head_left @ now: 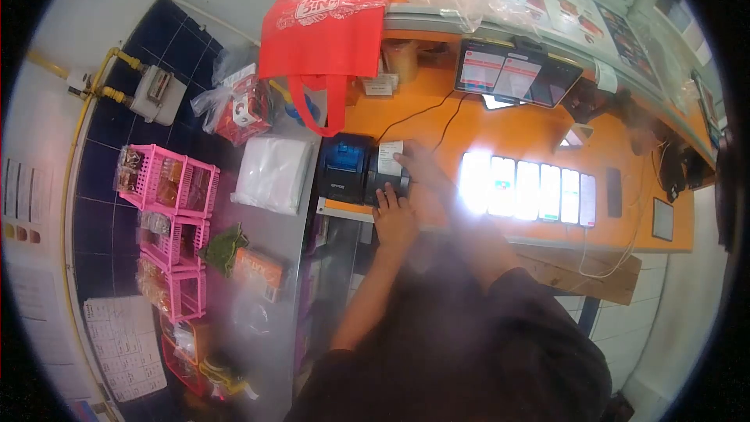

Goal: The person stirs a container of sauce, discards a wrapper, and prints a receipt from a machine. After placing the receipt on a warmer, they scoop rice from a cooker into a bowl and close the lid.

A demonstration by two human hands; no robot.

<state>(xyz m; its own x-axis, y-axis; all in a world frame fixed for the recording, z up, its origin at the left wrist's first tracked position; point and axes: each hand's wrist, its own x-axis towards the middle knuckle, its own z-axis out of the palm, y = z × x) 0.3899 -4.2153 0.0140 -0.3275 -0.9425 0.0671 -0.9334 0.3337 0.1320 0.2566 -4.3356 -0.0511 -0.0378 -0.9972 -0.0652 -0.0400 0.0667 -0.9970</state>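
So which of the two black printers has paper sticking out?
The right-hand printer, the one both hands touch: a white receipt rises from it, pinched by the right hand. The printer with the blue top shows no paper.

Two printers (362, 168) stand side by side on the table (500, 133). Six lit phones (527, 187) lie in a row, one dark phone (614, 192) beside them. Two tablets (516, 72). One red bag (332, 19). Three pink baskets (172, 180).
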